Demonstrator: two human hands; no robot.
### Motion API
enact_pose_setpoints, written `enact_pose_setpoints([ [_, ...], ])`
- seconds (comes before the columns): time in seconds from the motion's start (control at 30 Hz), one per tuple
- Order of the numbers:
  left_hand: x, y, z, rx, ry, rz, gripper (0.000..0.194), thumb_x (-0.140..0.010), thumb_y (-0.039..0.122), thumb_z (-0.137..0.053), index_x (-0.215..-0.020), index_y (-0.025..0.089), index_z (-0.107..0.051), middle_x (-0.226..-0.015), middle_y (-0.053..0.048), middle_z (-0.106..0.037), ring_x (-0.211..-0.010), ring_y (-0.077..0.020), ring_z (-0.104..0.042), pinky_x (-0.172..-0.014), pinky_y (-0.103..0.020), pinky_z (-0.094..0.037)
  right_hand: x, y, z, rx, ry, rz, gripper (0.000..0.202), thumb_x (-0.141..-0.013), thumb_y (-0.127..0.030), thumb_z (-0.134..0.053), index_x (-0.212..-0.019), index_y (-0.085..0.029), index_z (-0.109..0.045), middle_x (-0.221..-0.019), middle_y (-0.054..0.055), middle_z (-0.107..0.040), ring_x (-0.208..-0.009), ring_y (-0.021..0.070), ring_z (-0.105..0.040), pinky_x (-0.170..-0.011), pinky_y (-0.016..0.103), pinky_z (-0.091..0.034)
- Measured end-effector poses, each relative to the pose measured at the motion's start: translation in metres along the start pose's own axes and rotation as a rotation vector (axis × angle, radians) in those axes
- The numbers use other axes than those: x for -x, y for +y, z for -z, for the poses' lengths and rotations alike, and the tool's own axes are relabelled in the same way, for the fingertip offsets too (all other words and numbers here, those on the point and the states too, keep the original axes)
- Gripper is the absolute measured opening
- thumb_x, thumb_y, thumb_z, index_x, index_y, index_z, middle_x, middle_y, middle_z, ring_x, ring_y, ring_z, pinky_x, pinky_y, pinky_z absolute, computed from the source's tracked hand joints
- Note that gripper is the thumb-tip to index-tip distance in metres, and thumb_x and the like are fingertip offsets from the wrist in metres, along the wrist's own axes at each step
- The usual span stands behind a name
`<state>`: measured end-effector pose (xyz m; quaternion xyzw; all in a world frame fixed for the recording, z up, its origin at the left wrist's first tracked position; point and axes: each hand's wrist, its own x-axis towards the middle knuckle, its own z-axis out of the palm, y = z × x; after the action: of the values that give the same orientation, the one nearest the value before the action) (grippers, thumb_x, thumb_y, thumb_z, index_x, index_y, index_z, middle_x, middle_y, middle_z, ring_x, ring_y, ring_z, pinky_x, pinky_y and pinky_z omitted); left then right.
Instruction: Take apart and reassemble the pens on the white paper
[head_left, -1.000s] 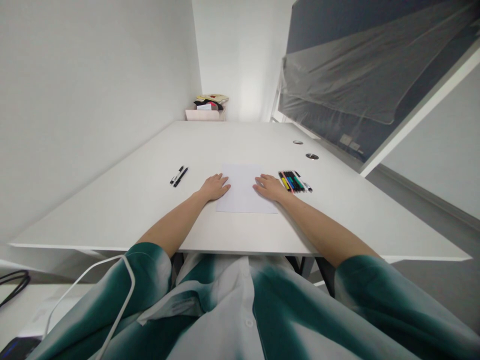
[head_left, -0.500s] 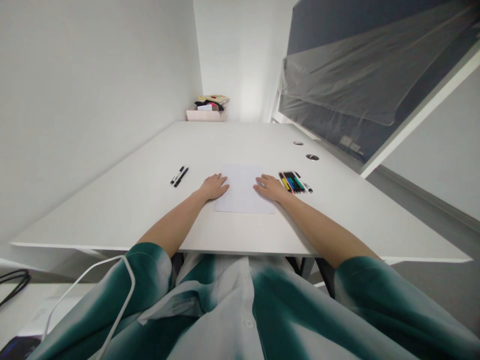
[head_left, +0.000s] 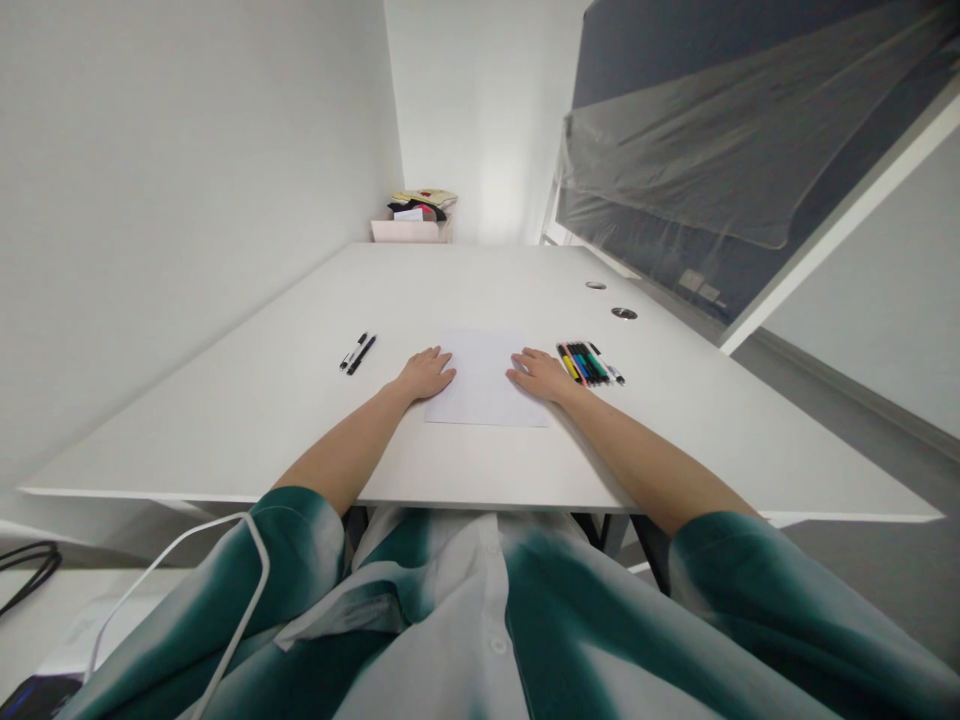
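Observation:
A blank white sheet of paper point(head_left: 484, 385) lies flat on the table in front of me. My left hand point(head_left: 425, 374) rests at the sheet's left edge, fingers stretched out and holding nothing. At the right edge lies my right hand point(head_left: 541, 375), also flat with its fingers apart. Just right of that hand sits a row of several coloured markers point(head_left: 581, 364), with a white pen point(head_left: 607, 364) at the row's outer end. To the left of my left hand, a black pen point(head_left: 362, 356) lies beside a black-and-white pen point(head_left: 353, 351).
The white table point(head_left: 472, 285) has two round metal fittings point(head_left: 624, 314) near its right edge. A pale box point(head_left: 409, 231) heaped with things stands at the far end. At right leans a dark panel point(head_left: 690, 150) under plastic film. A white cable point(head_left: 255, 560) loops at lower left.
Both hands stay flat at the paper's edges. The paper appears shifted very slightly left; the pens and markers lie as before.

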<state>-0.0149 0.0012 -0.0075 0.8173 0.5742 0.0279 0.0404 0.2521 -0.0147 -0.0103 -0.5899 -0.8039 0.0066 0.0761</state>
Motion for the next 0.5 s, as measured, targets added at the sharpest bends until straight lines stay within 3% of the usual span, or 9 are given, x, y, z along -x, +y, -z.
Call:
enact_pose_setpoints([
  [0.5,-0.0021,-0.0029,-0.0049,-0.011,0.022,-0.006,0.057,-0.096,0.045,-0.033,-0.145,0.018,-0.041,-0.157,-0.014,-0.031,-0.144,-0.0281,-0.03,-0.117,-0.042,-0.025,0.0007,0.0008,0.0005,0.008,0.002,0.014,0.051,-0.097,-0.048,-0.037,-0.137,-0.021,-0.054,-0.148,0.014,-0.046,-0.136,0.0297,-0.041,-0.11,0.043,-0.035],
])
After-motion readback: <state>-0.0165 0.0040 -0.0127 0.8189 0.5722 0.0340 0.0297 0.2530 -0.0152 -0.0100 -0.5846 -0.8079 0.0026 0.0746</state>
